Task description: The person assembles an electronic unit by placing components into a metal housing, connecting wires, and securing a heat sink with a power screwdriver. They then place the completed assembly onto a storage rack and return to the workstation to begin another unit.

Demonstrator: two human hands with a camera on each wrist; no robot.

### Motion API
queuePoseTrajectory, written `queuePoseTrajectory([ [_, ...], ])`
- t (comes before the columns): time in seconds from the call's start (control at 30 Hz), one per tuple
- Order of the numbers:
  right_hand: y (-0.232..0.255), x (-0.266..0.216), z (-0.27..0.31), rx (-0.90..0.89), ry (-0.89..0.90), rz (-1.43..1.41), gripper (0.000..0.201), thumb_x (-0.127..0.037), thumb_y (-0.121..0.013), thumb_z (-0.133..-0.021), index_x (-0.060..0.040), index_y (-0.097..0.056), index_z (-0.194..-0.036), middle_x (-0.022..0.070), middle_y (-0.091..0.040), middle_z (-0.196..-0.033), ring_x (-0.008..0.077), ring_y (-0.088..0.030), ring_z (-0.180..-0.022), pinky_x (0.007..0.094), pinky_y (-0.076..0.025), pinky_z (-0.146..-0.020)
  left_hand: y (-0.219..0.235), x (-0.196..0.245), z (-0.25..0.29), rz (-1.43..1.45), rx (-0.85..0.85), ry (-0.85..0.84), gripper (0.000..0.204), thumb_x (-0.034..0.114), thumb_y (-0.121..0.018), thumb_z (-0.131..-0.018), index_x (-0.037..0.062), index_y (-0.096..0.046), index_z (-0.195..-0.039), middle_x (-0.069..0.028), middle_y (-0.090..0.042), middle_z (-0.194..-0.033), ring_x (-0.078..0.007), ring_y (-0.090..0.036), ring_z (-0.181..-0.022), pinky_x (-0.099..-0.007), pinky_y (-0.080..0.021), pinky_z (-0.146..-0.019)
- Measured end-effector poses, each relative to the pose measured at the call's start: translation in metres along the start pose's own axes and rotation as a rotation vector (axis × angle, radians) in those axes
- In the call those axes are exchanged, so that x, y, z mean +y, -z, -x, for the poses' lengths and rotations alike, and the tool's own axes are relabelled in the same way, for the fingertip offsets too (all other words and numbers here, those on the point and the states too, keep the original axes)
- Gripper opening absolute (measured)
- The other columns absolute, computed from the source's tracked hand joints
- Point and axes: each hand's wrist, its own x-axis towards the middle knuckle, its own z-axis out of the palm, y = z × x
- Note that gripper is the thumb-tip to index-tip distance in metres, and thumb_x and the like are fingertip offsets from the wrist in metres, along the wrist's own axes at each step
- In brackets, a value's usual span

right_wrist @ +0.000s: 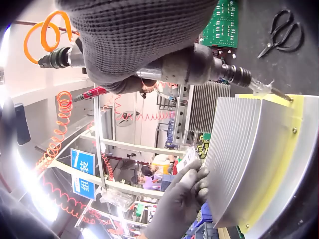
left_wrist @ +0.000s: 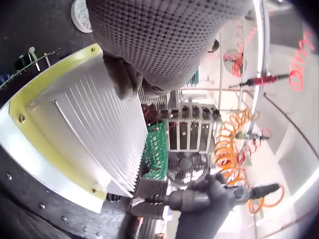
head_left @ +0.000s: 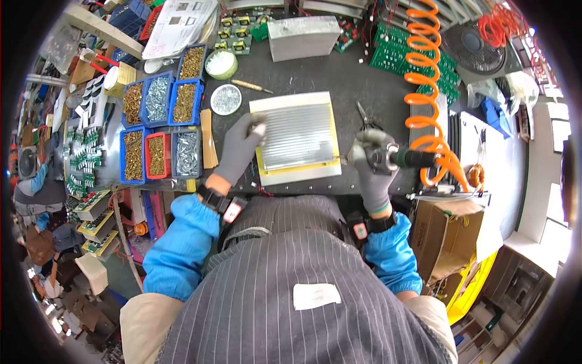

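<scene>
A finned metal heat sink with a yellow strip and a pale metal plate beneath it lies on the dark bench before me. My right hand grips an air screwdriver, held nearly level. Its bit meets the yellow strip near one corner, and a screw head shows farther along the strip. At the heat sink's left edge, the curled fingers of my gloved left hand overlap the fins. I cannot tell whether the left fingers hold something small.
Blue and red bins of screws stand left, beside a white dish and a green-rimmed bowl. Scissors lie beyond the heat sink. An orange coiled hose hangs at right near green circuit boards. A metal block stands behind.
</scene>
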Motion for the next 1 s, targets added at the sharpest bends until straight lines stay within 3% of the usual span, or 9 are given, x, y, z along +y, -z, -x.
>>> queuePoseTrajectory([
  [0.23,-0.008,-0.075,-0.021,0.025,0.104,0.118,0.026,0.005,-0.069,-0.085,0.0000,-0.063,-0.110,0.0070,-0.066,-0.096,0.0130,-0.064,-0.084,0.0285,-0.055,-0.077,0.058,-0.029,0.041,0.243,0.324,0.181,0.025,0.011,-0.058,-0.103,0.0008,-0.065,-0.124,-0.0035,-0.067,-0.105,-0.0085,-0.064,-0.081,-0.0224,-0.054,-0.070],
  [0.43,-0.048,-0.153,-0.116,0.091,0.330,0.078,0.027,0.002,-0.065,-0.090,0.0001,-0.058,-0.116,0.0080,-0.058,-0.089,0.0118,-0.055,-0.064,0.0306,-0.047,-0.059,0.098,-0.054,0.077,0.293,0.187,0.304,0.026,0.014,-0.061,-0.101,0.0006,-0.066,-0.123,-0.0033,-0.066,-0.104,-0.0099,-0.063,-0.084,-0.0234,-0.052,-0.072],
  [0.53,-0.063,-0.203,-0.181,0.041,0.512,0.091,0.032,-0.004,-0.069,-0.091,-0.0003,-0.062,-0.122,0.0064,-0.060,-0.110,0.0127,-0.058,-0.107,0.0271,-0.050,-0.087,0.120,-0.045,0.096,0.180,0.164,0.182,0.021,0.013,-0.059,-0.101,0.0020,-0.067,-0.117,-0.0014,-0.064,-0.095,-0.0086,-0.061,-0.078,-0.0232,-0.050,-0.069],
  [0.57,-0.072,-0.219,-0.206,0.094,0.581,0.104,0.031,0.002,-0.064,-0.093,-0.0016,-0.058,-0.124,0.0039,-0.059,-0.081,0.0106,-0.057,-0.061,0.0293,-0.050,-0.056,0.128,-0.043,0.100,0.151,0.178,0.174,0.020,0.014,-0.057,-0.101,0.0035,-0.068,-0.115,-0.0004,-0.063,-0.088,-0.0081,-0.059,-0.074,-0.0232,-0.048,-0.067],
  [0.67,-0.082,-0.264,-0.275,0.054,0.655,0.076,0.023,-0.004,-0.070,-0.093,-0.0013,-0.065,-0.115,-0.0007,-0.061,-0.072,0.0071,-0.055,-0.056,0.0263,-0.046,-0.051,0.151,-0.041,0.114,0.152,0.183,0.247,0.020,0.013,-0.056,-0.101,0.0043,-0.068,-0.115,-0.0008,-0.064,-0.091,-0.0082,-0.061,-0.077,-0.0235,-0.050,-0.068],
  [0.73,-0.065,-0.274,-0.334,0.074,0.680,0.246,0.027,-0.019,-0.069,-0.095,-0.0008,-0.068,-0.116,0.0015,-0.065,-0.085,0.0096,-0.061,-0.075,0.0269,-0.049,-0.070,0.159,-0.040,0.121,0.153,0.201,0.236,0.019,0.011,-0.057,-0.101,0.0035,-0.068,-0.115,-0.0015,-0.065,-0.095,-0.0084,-0.062,-0.080,-0.0237,-0.053,-0.071],
  [0.8,-0.055,-0.277,-0.385,0.031,0.941,0.533,0.029,-0.027,-0.071,-0.096,-0.0015,-0.073,-0.110,0.0014,-0.066,-0.091,0.0089,-0.061,-0.080,0.0276,-0.049,-0.074,0.162,-0.041,0.131,0.161,0.259,0.235,0.018,0.009,-0.058,-0.101,0.0039,-0.067,-0.116,-0.0024,-0.065,-0.099,-0.0088,-0.063,-0.084,-0.0240,-0.055,-0.073],
  [0.83,-0.068,-0.285,-0.388,0.067,0.597,0.270,0.026,-0.027,-0.071,-0.096,-0.0029,-0.076,-0.106,0.0005,-0.065,-0.089,0.0095,-0.060,-0.080,0.0278,-0.049,-0.074,0.159,-0.042,0.134,0.153,0.272,0.254,0.018,0.009,-0.058,-0.101,0.0039,-0.067,-0.116,-0.0024,-0.065,-0.099,-0.0088,-0.063,-0.084,-0.0240,-0.055,-0.073],
  [1.0,-0.074,-0.259,-0.436,0.119,0.623,0.309,0.030,-0.033,-0.080,-0.089,-0.0033,-0.075,-0.094,-0.0020,-0.066,-0.079,0.0080,-0.059,-0.072,0.0262,-0.046,-0.066,0.135,-0.030,0.138,0.190,0.379,0.305,0.020,0.009,-0.058,-0.101,0.0027,-0.068,-0.117,-0.0026,-0.066,-0.101,-0.0097,-0.064,-0.086,-0.0252,-0.055,-0.076],
])
